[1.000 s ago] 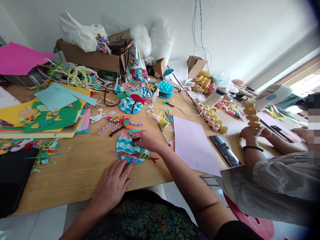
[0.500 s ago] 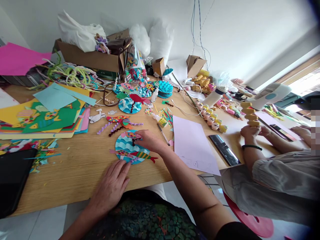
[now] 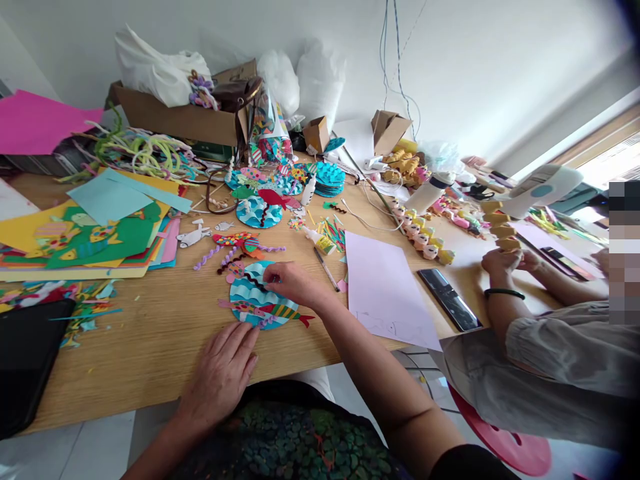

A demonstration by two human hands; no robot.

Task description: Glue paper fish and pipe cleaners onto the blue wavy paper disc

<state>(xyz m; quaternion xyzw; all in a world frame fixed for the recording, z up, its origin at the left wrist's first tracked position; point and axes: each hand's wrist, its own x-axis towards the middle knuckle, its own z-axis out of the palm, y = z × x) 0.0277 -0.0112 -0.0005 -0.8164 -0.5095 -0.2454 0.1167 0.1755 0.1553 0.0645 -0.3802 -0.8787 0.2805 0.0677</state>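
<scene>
A round blue paper disc (image 3: pixel 239 293) with wavy light-blue strips lies before me. My left hand (image 3: pixel 225 363) rests flat, fingers stretched, its fingertips at the disc's lower edge. Over the disc's upper right, my right hand (image 3: pixel 290 283) has its fingers pinched at the end of a dark brown wavy pipe cleaner (image 3: pixel 253 280); the fingertips are partly hidden. A pink spotted paper fish (image 3: pixel 235 271) lies at the upper left rim. Across the lower part are a green-and-yellow striped fish (image 3: pixel 285 312) with a red tail and a curled purple pipe cleaner (image 3: pixel 266 321).
Behind the disc lie a colourful paper fish (image 3: pixel 237 239), a glue bottle (image 3: pixel 320 240) and a pen (image 3: pixel 327 269). A lilac sheet (image 3: pixel 385 287) and a phone (image 3: pixel 449 300) are to the right, beside another person's hands (image 3: pixel 503 261). Stacked coloured paper (image 3: pixel 115 270) is at left.
The pink spotted fish has shifted left to the disc's rim. My right hand has drawn slightly back, and the brown pipe cleaner now stretches slantwise to its fingers. My left hand stays put.
</scene>
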